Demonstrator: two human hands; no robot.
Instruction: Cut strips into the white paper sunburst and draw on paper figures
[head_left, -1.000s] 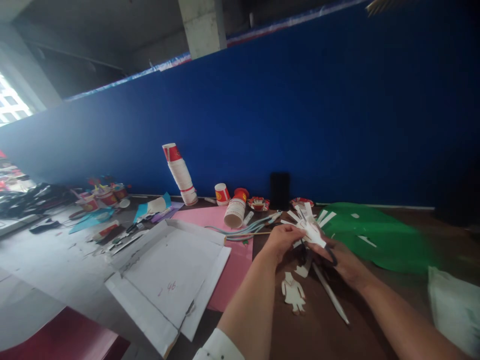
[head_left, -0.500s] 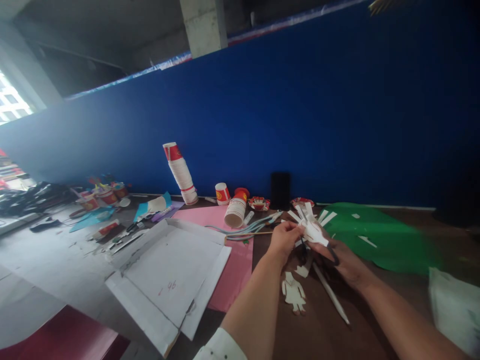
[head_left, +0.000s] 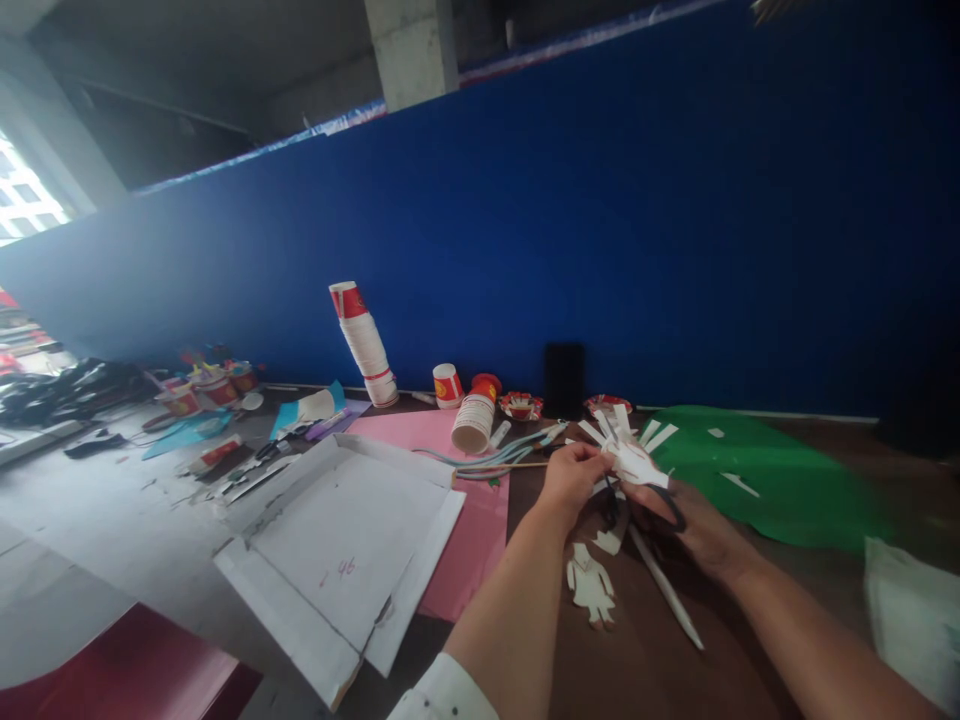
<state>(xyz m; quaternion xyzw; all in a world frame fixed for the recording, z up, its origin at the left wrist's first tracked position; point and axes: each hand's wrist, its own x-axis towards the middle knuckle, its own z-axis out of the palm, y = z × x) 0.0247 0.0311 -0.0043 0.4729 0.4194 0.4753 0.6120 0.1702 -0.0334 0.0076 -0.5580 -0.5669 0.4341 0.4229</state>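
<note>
My left hand (head_left: pixel 574 485) is closed, fingertips pinching a white paper piece (head_left: pixel 636 465) whose cut strips fan out at the far side. Around the black-handled scissors (head_left: pixel 677 512) my right hand (head_left: pixel 701 535) is closed, right beside that paper. The scissor blades are partly hidden by the paper and fingers. On the brown tabletop below my hands lies a white paper cut-out shaped like a figure in a dress (head_left: pixel 590 588). A long pale pointed stick, perhaps a rolled paper or pencil (head_left: pixel 667 590), lies slanted under my right wrist.
A white shallow cardboard tray (head_left: pixel 352 540) lies left of my arms over pink paper (head_left: pixel 480 560). Behind are a tall leaning stack of paper cups (head_left: pixel 365 345) and a tipped cup stack (head_left: pixel 474 420). Green paper (head_left: pixel 780 490) lies to the right. A blue partition (head_left: pixel 487 250) stands behind.
The view has shifted slightly. Both hands keep their hold on the paper and scissors, with little visible movement.
</note>
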